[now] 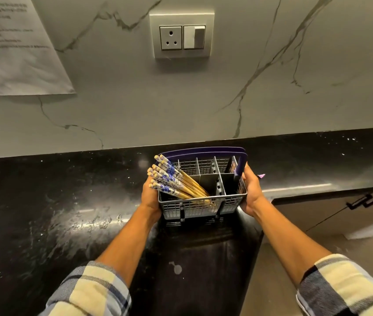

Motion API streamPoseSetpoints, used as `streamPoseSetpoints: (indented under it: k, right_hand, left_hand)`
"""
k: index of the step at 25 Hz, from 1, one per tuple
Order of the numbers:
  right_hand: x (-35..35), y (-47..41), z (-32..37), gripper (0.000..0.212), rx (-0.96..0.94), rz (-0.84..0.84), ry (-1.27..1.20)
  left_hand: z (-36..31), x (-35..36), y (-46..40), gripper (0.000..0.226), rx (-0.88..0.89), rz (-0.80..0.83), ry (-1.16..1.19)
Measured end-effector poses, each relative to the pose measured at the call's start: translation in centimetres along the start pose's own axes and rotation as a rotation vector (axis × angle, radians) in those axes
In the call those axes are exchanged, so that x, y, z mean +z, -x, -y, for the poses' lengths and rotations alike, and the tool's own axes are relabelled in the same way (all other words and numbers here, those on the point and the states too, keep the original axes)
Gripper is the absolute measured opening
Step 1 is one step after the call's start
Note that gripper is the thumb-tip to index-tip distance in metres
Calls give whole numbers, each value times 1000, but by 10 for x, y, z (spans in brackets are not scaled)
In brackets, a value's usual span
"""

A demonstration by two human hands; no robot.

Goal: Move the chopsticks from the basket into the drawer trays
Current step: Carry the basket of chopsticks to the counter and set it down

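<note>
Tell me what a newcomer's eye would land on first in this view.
First, the grey basket held over the black counter, the left hand and right hand each on one side. Next, the chopsticks with blue and white ends, leaning out of its left compartment over the left hand. Above, a socket and switch plate sits on the marbled wall, with a printed paper to its left.

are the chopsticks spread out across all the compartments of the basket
No, the chopsticks are bunched in one front-left compartment of the basket, leaning out left, while the other compartments look empty.
</note>
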State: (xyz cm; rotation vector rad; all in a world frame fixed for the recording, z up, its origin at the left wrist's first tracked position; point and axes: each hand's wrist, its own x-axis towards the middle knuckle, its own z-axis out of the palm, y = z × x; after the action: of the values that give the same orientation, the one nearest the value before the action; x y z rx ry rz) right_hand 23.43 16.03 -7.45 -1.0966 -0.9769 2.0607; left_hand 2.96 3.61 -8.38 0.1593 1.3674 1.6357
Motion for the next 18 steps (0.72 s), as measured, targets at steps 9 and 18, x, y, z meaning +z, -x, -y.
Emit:
streamPoseSetpoints:
  k: [9,18]
  right_hand:
    - [-27,53,-12,62,-44,40,-16]
    - [-76,156,-43,59,-144,15,8]
  left_hand:
    - [15,11,53,43,67,23,-74]
    - [49,23,152,47,-11,67,-82]
